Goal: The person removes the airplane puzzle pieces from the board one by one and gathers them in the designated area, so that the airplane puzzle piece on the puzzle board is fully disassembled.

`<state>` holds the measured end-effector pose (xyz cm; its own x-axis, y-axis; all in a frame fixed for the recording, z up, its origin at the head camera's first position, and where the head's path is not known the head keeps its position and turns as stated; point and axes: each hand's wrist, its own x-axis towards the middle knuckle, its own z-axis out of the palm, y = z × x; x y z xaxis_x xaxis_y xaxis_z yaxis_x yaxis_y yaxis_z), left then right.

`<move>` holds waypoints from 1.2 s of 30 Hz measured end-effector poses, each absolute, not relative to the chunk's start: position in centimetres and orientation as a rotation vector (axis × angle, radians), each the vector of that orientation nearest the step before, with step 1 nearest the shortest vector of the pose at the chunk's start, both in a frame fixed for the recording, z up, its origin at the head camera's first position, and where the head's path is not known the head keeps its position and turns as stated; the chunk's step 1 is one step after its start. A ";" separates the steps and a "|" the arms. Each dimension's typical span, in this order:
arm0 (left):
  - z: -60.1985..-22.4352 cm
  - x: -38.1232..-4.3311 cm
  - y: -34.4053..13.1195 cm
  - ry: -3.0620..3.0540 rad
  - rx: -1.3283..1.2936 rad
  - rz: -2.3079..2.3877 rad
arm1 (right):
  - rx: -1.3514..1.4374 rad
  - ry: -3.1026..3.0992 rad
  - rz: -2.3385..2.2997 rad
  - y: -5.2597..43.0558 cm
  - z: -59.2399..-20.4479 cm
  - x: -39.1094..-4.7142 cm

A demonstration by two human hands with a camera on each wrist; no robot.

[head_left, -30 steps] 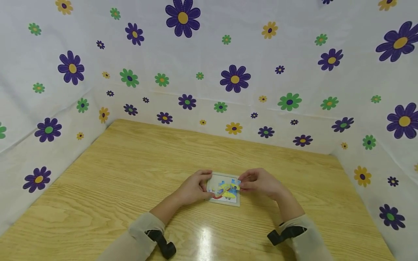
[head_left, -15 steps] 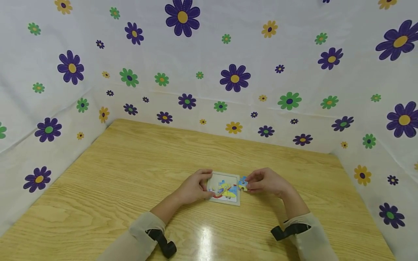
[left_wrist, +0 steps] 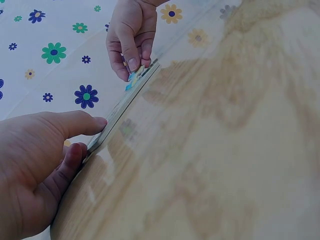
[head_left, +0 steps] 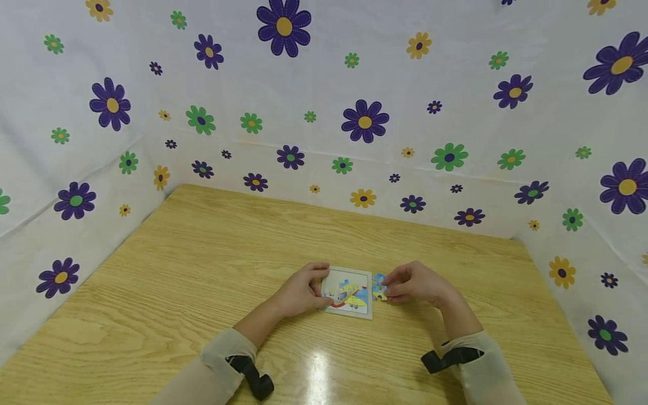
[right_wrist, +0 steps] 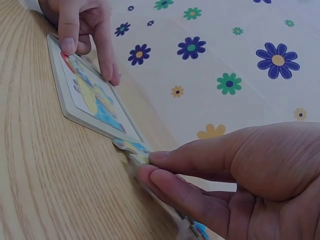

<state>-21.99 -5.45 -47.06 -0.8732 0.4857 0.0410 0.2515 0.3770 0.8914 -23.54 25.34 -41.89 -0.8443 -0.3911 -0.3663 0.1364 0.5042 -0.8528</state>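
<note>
Pinched by the fingers of the right hand [head_left: 422, 286] just beside the right edge of the puzzle tray [head_left: 349, 315], the jigsaw section [right_wrist: 132, 146] (one piece or several joined, I cannot tell) should prove light, stiff and best held by its outer edges, while the left hand's [head_left: 298, 291] fingers grip the tray's left side.

A puzzle tray [head_left: 357, 276] lies flat on the wood-grained table [head_left: 228, 242].
</note>
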 end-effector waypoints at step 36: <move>-47.4 -22.2 -5.4 2.429 0.662 1.500 | -0.348 2.181 -1.485 19.7 -43.5 -22.4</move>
<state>-22.21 -5.42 -47.44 -0.8769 0.4776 0.0545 0.2626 0.3810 0.8865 -22.37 19.72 -43.54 -0.8549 -0.4596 -0.2408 0.0557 0.3802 -0.9232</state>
